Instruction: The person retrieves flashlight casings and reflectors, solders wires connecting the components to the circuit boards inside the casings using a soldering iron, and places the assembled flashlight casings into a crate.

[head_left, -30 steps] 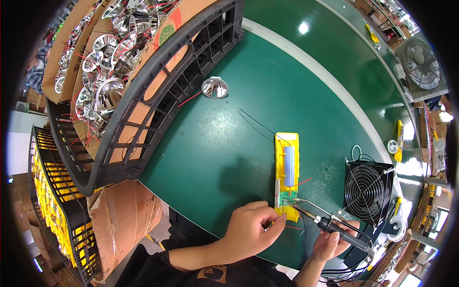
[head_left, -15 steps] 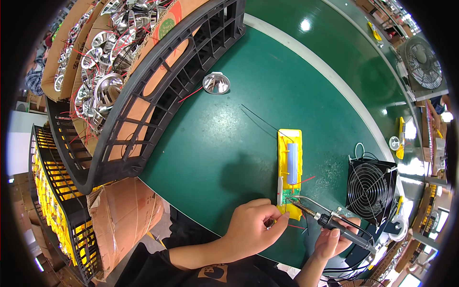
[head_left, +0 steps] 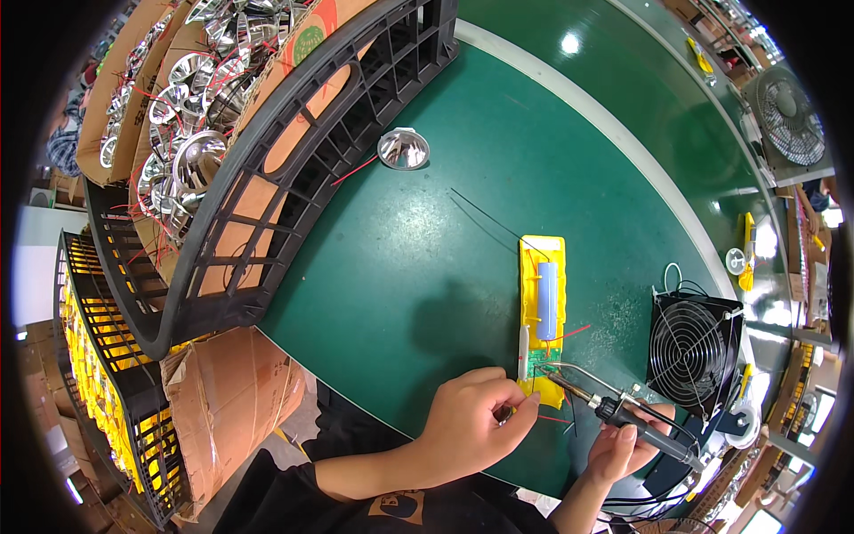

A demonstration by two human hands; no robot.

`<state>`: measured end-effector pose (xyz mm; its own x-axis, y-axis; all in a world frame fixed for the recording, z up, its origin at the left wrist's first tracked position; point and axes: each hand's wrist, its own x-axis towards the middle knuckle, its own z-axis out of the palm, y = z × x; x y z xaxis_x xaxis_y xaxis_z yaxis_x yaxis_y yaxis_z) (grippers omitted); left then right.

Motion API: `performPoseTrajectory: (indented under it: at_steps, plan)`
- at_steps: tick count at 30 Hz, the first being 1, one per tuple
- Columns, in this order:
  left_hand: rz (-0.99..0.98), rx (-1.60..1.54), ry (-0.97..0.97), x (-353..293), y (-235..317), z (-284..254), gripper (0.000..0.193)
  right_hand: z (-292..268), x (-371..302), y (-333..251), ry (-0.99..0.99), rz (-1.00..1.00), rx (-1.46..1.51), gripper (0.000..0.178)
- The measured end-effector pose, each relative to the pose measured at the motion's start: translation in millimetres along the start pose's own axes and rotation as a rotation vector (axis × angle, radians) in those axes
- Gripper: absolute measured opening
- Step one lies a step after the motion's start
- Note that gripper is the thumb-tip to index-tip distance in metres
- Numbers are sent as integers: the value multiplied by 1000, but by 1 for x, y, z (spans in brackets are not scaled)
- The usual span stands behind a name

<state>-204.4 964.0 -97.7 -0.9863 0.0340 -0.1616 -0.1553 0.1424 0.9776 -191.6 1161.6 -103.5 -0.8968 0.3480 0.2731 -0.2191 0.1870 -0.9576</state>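
A yellow plastic housing [head_left: 556, 254] lies on the green table, with a blue cylindrical battery cell [head_left: 546, 298] in it. Below the cell sits a small green circuit board [head_left: 541, 358], red and black wires around it. My right hand [head_left: 621, 448] grips a soldering iron [head_left: 633, 422] with a thin curved metal tube alongside; its tip is at the board. My left hand [head_left: 480, 418] is closed in a pinch beside the board's lower end, on what looks like a thin dark wire. Its curled fingers hide the rest.
A black crate [head_left: 245, 222] at the left holds cardboard and many shiny reflectors. One loose reflector [head_left: 403, 149] lies on the table near it. A black fan [head_left: 689, 343] stands at right, beside a solder spool [head_left: 740, 425]. Yellow parts fill another crate [head_left: 107, 383] at lower left.
The view has shifted very slightly. Both hands stay in nearly the same place, the iron's tip still at the board.
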Motion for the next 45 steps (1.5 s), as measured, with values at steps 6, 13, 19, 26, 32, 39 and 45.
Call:
performPoseTrajectory:
  at_steps: [6,13,19,26,32,39,45]
  plan:
    - [6,12,-2,0,-1,0,17,1,0,-1,4,3,-10,48]
    - [3,-8,14,-1,-2,1,17,-1,1,-1,49,2,69,50]
    - [2,-19,13,-1,-2,2,17,-6,0,2,76,-41,62,47]
    - [-1,-17,23,-1,-1,2,18,-11,2,4,73,-63,97,41]
    - [108,101,11,-7,-1,-3,19,-17,2,4,104,-38,172,40]
    - [177,381,106,-14,2,12,41,-24,5,1,126,-58,219,40]
    - [263,578,143,-11,5,-2,34,-22,8,-6,167,-77,246,41]
